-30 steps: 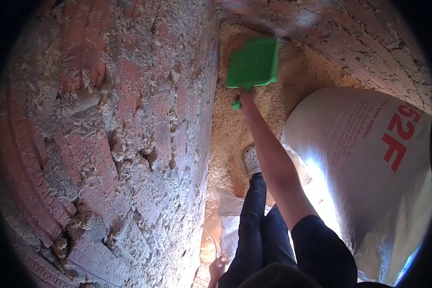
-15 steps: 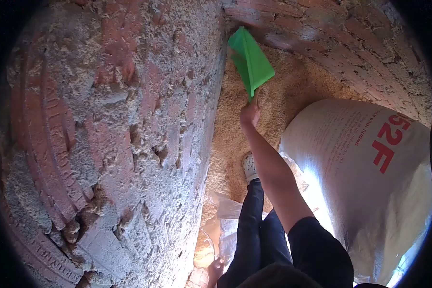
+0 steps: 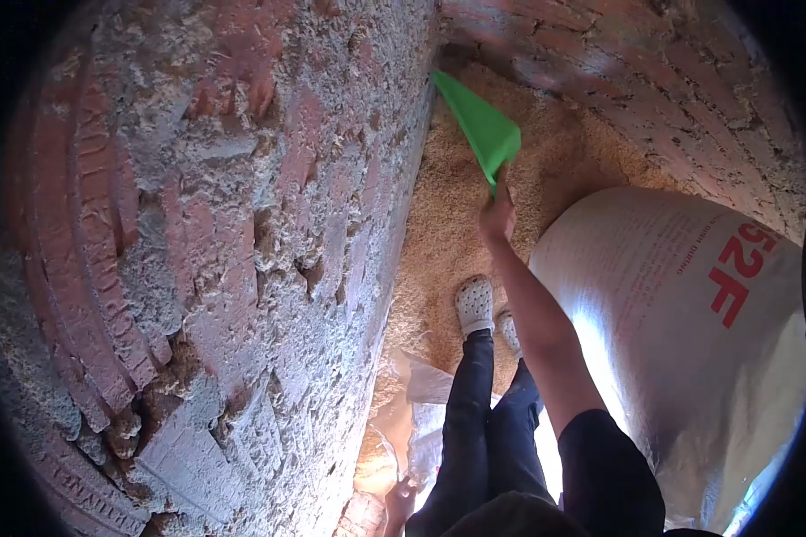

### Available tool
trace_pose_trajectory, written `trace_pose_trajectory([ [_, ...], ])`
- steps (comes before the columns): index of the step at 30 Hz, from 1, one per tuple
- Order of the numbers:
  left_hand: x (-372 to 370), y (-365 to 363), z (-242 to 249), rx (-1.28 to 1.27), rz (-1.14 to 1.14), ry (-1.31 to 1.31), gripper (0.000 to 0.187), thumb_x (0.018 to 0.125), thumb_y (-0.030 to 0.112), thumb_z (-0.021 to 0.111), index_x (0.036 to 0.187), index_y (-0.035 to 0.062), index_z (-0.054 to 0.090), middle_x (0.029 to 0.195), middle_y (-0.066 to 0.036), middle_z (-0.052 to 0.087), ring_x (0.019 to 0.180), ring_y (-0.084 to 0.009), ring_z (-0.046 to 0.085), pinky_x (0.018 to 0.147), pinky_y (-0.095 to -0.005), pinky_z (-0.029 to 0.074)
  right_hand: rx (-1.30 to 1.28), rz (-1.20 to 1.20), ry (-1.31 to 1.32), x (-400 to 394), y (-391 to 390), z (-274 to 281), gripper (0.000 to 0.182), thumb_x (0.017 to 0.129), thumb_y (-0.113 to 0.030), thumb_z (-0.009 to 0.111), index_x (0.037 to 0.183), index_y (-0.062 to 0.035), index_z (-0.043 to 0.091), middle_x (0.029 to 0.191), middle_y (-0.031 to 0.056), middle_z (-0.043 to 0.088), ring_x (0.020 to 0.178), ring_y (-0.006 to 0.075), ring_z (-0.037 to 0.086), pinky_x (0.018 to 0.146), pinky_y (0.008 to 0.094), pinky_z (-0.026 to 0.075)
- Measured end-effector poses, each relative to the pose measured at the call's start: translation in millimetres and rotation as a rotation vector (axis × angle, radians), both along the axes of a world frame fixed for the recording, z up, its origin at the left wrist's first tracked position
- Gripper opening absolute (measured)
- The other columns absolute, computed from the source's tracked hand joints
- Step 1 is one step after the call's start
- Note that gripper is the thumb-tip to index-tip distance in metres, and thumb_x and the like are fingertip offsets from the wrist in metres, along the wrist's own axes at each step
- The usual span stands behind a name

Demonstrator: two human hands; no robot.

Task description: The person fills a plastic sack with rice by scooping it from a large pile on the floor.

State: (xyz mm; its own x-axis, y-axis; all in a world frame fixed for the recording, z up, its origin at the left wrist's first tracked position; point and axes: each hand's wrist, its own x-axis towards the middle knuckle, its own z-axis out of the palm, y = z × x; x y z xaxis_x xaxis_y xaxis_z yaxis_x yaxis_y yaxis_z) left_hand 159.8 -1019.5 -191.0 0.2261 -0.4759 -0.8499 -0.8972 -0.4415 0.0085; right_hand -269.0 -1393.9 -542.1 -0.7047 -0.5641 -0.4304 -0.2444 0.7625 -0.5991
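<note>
Brick wall [image 3: 269,224]; right hand [image 3: 499,219] clasps green dustpan [image 3: 482,130], inside hidden; left hand [image 3: 402,495] near plastic [image 3: 426,428], grip unclear.

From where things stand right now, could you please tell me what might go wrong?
The scoop is tipped on edge in the right hand, so anything inside could spill. Its far corner looks close to the rough wall and might catch there. The shoes stand on loose material, so footing may slip.

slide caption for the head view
Right hand holding a green dustpan near a brick wall, large printed sack at right.
</note>
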Motion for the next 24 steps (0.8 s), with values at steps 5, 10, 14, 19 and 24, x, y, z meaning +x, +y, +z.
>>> trace_pose_trajectory([
  [5, -8.8, -8.0, 9.2, 0.033, -0.040, -0.021, 0.035, 0.077, 0.020, 0.064, 0.109, 0.0071, 0.062, 0.080, -0.011, 0.065, 0.077, -0.0262, 0.064, 0.073, -0.0357, 0.050, -0.160, -0.160, 0.135, -26.2, -28.0, 13.2, 0.082, 0.081, 0.007, 0.046, 0.144, -0.0287, 0.009, 0.129, 0.0156, 0.047, 0.100, 0.0364, 0.056, 0.081, 0.0475, 0.049],
  [10, -4.8, -7.2, 5.5, 0.037, -0.052, -0.007, 0.036, 0.077, 0.021, 0.064, 0.109, 0.0060, 0.062, 0.079, -0.011, 0.066, 0.078, -0.0263, 0.064, 0.075, -0.0355, 0.049, 0.001, -0.001, -0.014, -23.7, -15.7, -24.8, 0.083, 0.079, 0.008, 0.046, 0.144, -0.0269, 0.009, 0.126, 0.0168, 0.049, 0.101, 0.0374, 0.055, 0.081, 0.0479, 0.048],
  [14, -4.3, -2.5, -2.1, -0.006, -0.070, 0.035, 0.036, 0.075, 0.018, 0.065, 0.108, 0.0056, 0.062, 0.076, -0.011, 0.066, 0.074, -0.0260, 0.065, 0.069, -0.0352, 0.050, -0.215, 0.081, 0.126, -27.3, 29.1, -29.4, 0.080, 0.081, 0.006, 0.047, 0.144, -0.0250, 0.010, 0.124, 0.0186, 0.049, 0.100, 0.0367, 0.056, 0.078, 0.0481, 0.047],
  [19, -8.6, -9.1, -1.6, -0.025, -0.085, 0.026, 0.034, 0.075, 0.014, 0.066, 0.107, 0.0037, 0.063, 0.073, -0.011, 0.065, 0.071, -0.0245, 0.065, 0.067, -0.0342, 0.051, 0.051, -0.366, 0.039, -35.8, 7.0, -42.0, 0.076, 0.083, 0.000, 0.049, 0.144, -0.0247, 0.010, 0.107, 0.0217, 0.058, 0.089, 0.0384, 0.059, 0.075, 0.0501, 0.047],
  [24, -0.3, -6.5, -11.4, 0.024, -0.063, 0.044, 0.036, 0.076, 0.015, 0.066, 0.110, 0.0029, 0.061, 0.076, -0.011, 0.065, 0.074, -0.0240, 0.065, 0.069, -0.0337, 0.050, 0.055, -0.522, -0.139, 32.9, -34.2, -130.6, 0.077, 0.085, -0.003, 0.049, 0.144, -0.0315, 0.007, 0.092, 0.0208, 0.063, 0.079, 0.0404, 0.061, 0.071, 0.0508, 0.048],
])
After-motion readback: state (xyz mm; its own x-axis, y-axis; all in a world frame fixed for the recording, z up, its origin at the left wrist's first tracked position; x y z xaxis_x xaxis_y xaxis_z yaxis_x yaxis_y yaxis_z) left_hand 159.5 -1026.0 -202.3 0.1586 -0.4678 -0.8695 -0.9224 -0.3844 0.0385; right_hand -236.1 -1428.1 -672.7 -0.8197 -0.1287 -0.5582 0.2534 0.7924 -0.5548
